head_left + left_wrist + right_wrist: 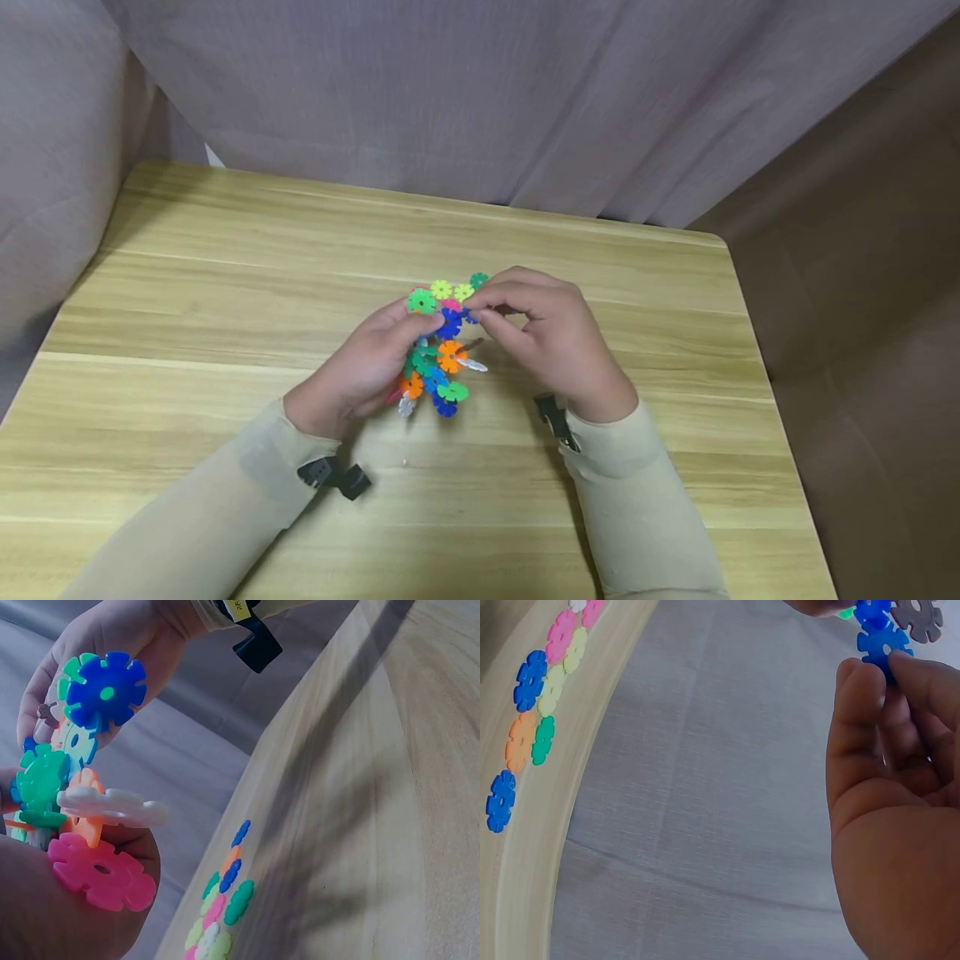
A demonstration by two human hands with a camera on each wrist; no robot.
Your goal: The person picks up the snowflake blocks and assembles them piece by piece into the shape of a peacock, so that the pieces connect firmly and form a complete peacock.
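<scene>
Above the wooden table (225,275), my left hand (390,337) grips a cluster of joined colourful snowflake discs (438,367). In the left wrist view the cluster (75,795) shows blue, green, white, orange and pink discs, and its pink disc (101,874) rests against my palm. My right hand (491,312) pinches a blue disc (883,641) at the cluster's upper end, thumb and forefinger closed on its rim. A grey disc (919,615) sits just beside the blue one.
A row of loose discs (446,292) lies on the table just beyond my hands; it also shows in the wrist views as the loose row (221,900) and the flat row (540,697). Grey curtain (480,100) hangs behind the table. The table's right edge (757,375) drops to a brown floor.
</scene>
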